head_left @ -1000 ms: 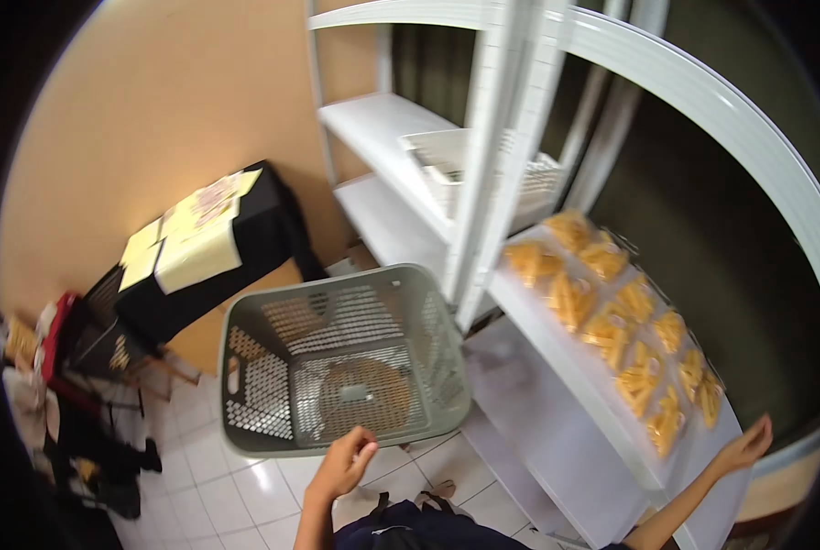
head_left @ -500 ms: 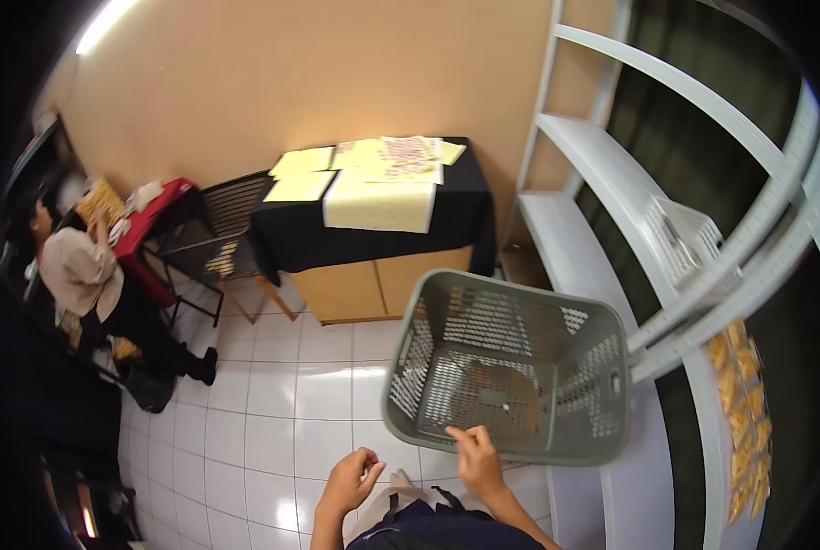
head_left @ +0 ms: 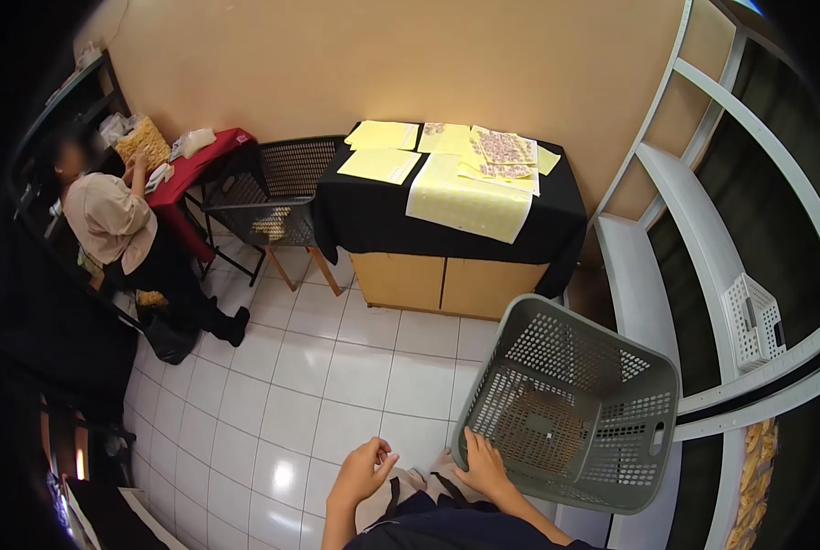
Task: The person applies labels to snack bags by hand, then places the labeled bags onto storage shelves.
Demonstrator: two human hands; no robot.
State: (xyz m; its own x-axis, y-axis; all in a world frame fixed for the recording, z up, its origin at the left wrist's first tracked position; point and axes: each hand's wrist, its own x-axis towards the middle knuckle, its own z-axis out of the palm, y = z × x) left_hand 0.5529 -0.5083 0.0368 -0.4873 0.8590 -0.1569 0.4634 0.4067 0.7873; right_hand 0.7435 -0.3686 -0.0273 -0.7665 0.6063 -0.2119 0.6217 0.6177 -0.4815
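Note:
A large grey-green plastic basket point(head_left: 566, 403) with perforated sides stands at my right, its inside showing no goods. My right hand point(head_left: 485, 466) touches the basket's near left rim, fingers over the edge and slightly apart. To its left, my left hand point(head_left: 364, 469) hangs in front of my body with fingers curled in; whether something small is inside them is hidden.
A black-covered cabinet point(head_left: 447, 220) bears yellow sheets point(head_left: 470, 194). White shelves point(head_left: 644, 284) with a small white basket point(head_left: 751, 321) and packed snacks point(head_left: 756, 477) line the right. A co-worker point(head_left: 112, 220) stands far left beside a red table point(head_left: 199, 165) and dark basket point(head_left: 277, 183).
The view has turned left, so the room appears further right. My right hand has come onto the basket's rim, its fingers lowered. My left hand remains curled.

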